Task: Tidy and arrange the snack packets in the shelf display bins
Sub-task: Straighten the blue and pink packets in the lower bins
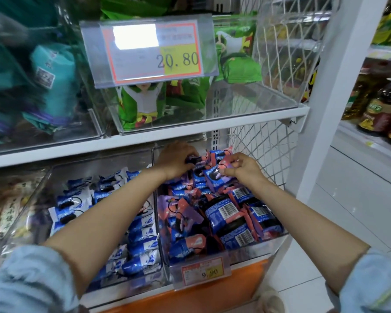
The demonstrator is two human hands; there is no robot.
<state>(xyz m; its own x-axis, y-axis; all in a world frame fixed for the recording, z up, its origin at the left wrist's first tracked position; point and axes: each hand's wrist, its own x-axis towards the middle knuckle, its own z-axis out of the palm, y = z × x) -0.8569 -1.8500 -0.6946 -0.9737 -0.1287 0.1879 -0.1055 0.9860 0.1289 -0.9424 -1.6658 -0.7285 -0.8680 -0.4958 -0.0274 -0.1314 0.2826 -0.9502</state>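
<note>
We see both arms reach into the right bin [253, 248], in the lower middle of the frame, under the white shelf [145, 137]. The bin is heaped with pink packets [224, 211], blue and pink wraps, some showing barcodes, lying at mixed angles. At the back of the bin a few of them stand on end, and both hands are there.

The left hand [176, 159] has its fingers curled over the top of one standing packet, gripping it. The right hand [242, 168] pinches the pink end of a neighbouring packet between thumb and fingers. The two hands are near each other but do not touch. We see light blue sleeves [32, 279] pushed up at the bottom corners.

Just left of it, past a clear wall, the left bin [32, 199] holds blue packets [72, 199], blue and white. A tag [204, 272] reading 9.90 hangs on the right bin's front.

Above the shelf, the top bin [246, 102] holds green packets [145, 105] behind a big tag [154, 53] reading 20.80. Teal packets [52, 71] blur at the upper left. A wire panel [264, 150] closes the shelf's right side, and bottles [384, 109] stand at the far right.
</note>
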